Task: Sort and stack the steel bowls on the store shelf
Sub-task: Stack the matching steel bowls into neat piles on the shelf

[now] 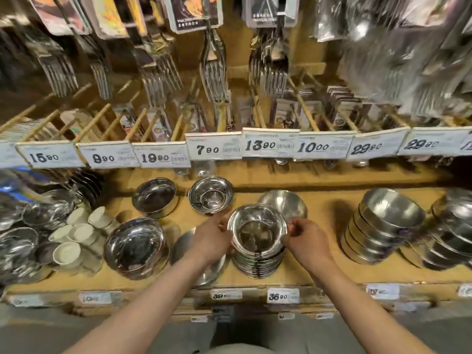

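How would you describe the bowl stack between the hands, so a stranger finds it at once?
On the lower wooden shelf, look above the 36.90 price tag. The stack of rimmed steel bowls stands there, between the left hand and right hand. Unlike neighbouring stacks, both hands touch it.

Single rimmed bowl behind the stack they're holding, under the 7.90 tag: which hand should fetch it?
Left, probably. The left hand sits just below that single bowl, while the right hand is across the stack and could steady it.

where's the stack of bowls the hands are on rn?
Head view, centre of the lower shelf: the stack of bowls sits between the left hand and right hand, above the 36.90 price tag.
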